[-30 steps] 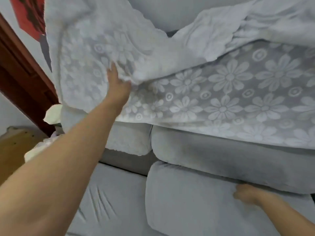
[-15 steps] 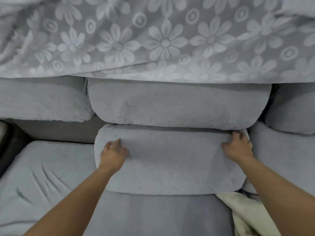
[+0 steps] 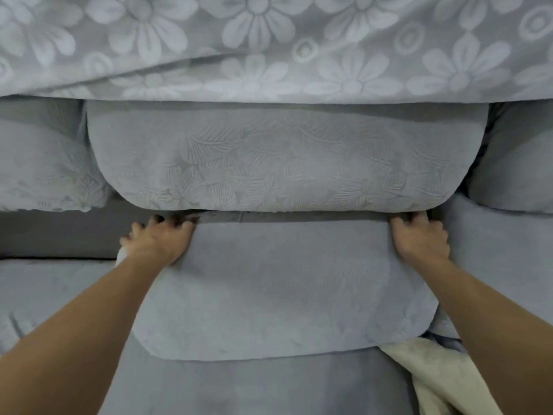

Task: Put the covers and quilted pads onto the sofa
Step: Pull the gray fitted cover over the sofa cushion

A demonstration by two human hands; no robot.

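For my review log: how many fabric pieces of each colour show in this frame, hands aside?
Grey with white flowers: 1, the flowered cover
Plain grey: 5, the back cushions, the pad under both hands, the seat
Cream: 1, the cloth
Total: 7

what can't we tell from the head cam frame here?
- Head view: fingertips of the left hand and right hand sit at the back edge of the grey pad; whether they pinch or just press it is hidden.
- Flower-patterned cover hides the sofa back and runs off the top edge.
- Cream cloth is cut off at the bottom and partly under the right arm; its full shape is unknown.
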